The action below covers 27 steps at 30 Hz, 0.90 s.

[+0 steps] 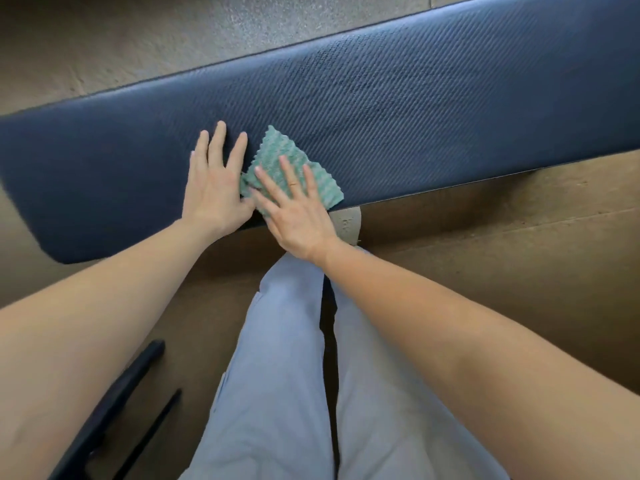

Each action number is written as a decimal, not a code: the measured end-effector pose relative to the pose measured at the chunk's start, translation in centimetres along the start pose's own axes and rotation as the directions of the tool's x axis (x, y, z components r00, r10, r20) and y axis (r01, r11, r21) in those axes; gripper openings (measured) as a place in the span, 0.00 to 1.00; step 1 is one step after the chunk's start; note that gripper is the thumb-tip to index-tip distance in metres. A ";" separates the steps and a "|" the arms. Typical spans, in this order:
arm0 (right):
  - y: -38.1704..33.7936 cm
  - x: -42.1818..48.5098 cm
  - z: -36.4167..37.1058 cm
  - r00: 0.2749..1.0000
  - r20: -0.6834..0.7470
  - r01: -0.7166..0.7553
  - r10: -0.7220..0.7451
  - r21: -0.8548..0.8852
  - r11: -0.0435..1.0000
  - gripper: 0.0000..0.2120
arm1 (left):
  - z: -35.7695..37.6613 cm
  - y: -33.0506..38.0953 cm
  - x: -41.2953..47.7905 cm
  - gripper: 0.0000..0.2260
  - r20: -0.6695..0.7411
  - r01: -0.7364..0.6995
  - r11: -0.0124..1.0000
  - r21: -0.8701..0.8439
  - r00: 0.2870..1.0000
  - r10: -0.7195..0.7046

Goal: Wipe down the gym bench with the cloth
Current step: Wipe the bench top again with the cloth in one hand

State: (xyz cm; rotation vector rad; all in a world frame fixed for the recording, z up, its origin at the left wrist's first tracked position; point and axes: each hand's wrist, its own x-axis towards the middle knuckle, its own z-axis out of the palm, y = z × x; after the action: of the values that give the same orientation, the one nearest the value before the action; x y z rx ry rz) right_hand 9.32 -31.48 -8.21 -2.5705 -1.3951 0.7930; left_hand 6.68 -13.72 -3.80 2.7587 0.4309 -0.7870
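The right hand [294, 209], fingers spread wide, presses the cloth [287, 168] flat for wiping, while at its 9 o'clock the left hand [214, 188], also flat and holding nothing, steadies the bench [433, 126].

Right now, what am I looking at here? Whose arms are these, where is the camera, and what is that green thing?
No machine here: a person wears a camera on the head, looking down at their own arms and legs. The long dark padded surface is a gym bench. The green thing is a cloth lying on it. The right hand presses flat on the cloth with spread fingers, no closed grip. The left hand rests flat on the bench beside it, touching the cloth's edge.
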 end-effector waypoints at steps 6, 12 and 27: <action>6.0 0.0 -1.3 0.979 -0.103 -0.178 0.175 -0.026 0.984 0.32 | 1.0 -2.2 -3.7 0.46 0.036 0.421 0.895 -0.148 0.907 -0.420; 10.8 2.9 -4.8 0.746 -0.187 -0.629 0.639 0.116 0.768 0.29 | 0.9 -5.2 -3.4 0.55 0.058 0.447 0.886 -0.122 0.895 -0.443; -10.2 16.5 -3.4 0.994 -0.076 -0.083 0.080 -0.032 0.996 0.28 | 3.7 -11.6 -5.2 0.63 -0.005 0.409 0.907 -0.101 0.911 -0.411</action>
State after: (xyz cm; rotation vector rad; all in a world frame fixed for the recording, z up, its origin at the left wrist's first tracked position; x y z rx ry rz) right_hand 10.63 -11.80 -8.35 -2.6699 -1.3019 0.6810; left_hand -3.21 -5.18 -5.72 2.6186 1.0523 -0.7921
